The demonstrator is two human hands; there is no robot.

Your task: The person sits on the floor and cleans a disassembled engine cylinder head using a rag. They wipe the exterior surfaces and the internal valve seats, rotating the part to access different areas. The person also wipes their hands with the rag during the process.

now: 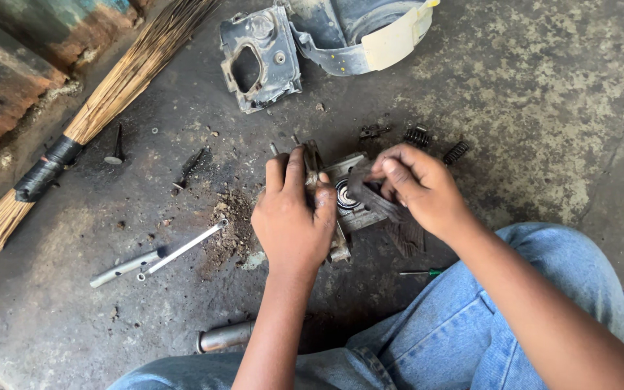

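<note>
My left hand [294,217] grips a greasy metal engine part [348,189] with a round bearing hole, holding it on edge over the oily concrete floor. My right hand [420,189] pinches a dark strip, likely a rag or sandpaper [378,204], and presses it against the part's face near the bearing. A second dark ribbed piece [407,237] lies under my right wrist. Much of the metal part is hidden behind my left hand.
A straw broom [102,108] lies at the left. A dark metal cover [261,58] and plastic housing [359,32] sit at the top. A socket wrench [157,258], valve [117,148], bolt [191,167], springs [436,144], small green screwdriver [422,272] and metal tube [225,336] lie around. My jeans-clad legs [471,325] fill the lower right.
</note>
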